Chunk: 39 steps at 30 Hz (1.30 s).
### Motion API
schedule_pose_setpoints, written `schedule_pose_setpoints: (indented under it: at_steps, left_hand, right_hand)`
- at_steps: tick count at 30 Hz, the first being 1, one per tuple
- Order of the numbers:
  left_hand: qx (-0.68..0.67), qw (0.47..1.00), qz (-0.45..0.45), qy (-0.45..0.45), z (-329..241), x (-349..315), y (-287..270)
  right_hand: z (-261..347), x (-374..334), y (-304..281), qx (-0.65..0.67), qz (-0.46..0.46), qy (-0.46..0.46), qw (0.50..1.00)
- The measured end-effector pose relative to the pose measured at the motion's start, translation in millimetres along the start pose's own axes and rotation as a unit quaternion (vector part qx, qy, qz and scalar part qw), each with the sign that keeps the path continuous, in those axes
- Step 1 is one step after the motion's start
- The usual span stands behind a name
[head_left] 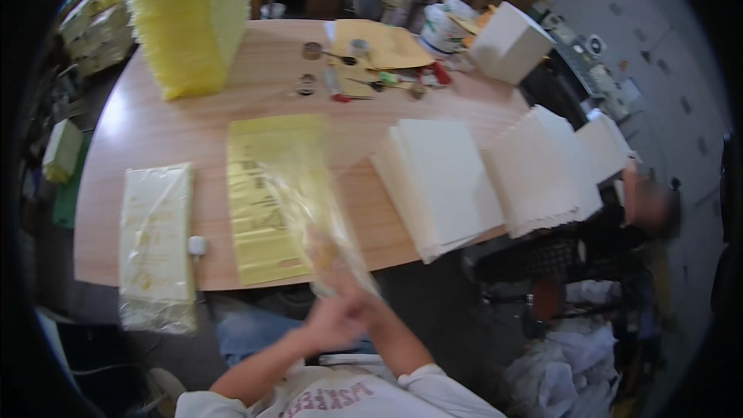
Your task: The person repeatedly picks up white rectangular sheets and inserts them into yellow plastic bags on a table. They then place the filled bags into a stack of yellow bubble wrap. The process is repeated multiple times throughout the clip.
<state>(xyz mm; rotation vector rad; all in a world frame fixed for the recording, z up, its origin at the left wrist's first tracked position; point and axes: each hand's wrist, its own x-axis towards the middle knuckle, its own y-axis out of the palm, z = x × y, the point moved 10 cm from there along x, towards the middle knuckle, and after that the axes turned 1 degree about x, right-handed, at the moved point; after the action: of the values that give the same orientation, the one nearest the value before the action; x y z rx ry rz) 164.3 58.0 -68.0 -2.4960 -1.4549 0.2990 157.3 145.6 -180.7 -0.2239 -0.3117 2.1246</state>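
— What sits on your wooden table [155,120] besides the work in hand?
— To your left lies a pale filled packet [155,232] with a small white plug [196,246] beside it. Ahead stands a tall yellow stack [190,19].
— And to your right?
— Two stacks of white sheets [441,182] [542,170], a white box [511,42] behind them, and a brown envelope [383,45] among small tools

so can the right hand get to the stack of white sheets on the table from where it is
Probably yes. The right hand shares a clear plastic bag with the left hand, but nothing stands between it and the white sheet stack.
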Motion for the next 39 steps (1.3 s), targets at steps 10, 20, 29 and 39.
schedule_pose_setpoints:
  at_steps: [10, 20, 29, 39]
  left_hand:
    - [-0.175, 0.979, -0.063, -0.087, 86.6, 29.0, -34.2]
    - [-0.329, 0.941, 0.025, -0.076, 69.7, 51.7, 3.6]
    - [-0.476, 0.841, -0.049, -0.252, 80.8, 81.9, 13.9]
    - [-0.015, 0.989, -0.135, -0.057, 59.6, 15.4, -54.7]
  right_hand:
    - [95.8, -123.0, -268.6, -0.437, -0.321, -0.026, 0.840]
    - [76.7, -112.7, -294.9, -0.355, -0.298, -0.045, 0.885]
    - [100.7, -189.9, -228.6, -0.104, -0.299, -0.005, 0.949]
    - [34.8, -141.0, -98.7, 0.266, -0.178, 0.150, 0.935]
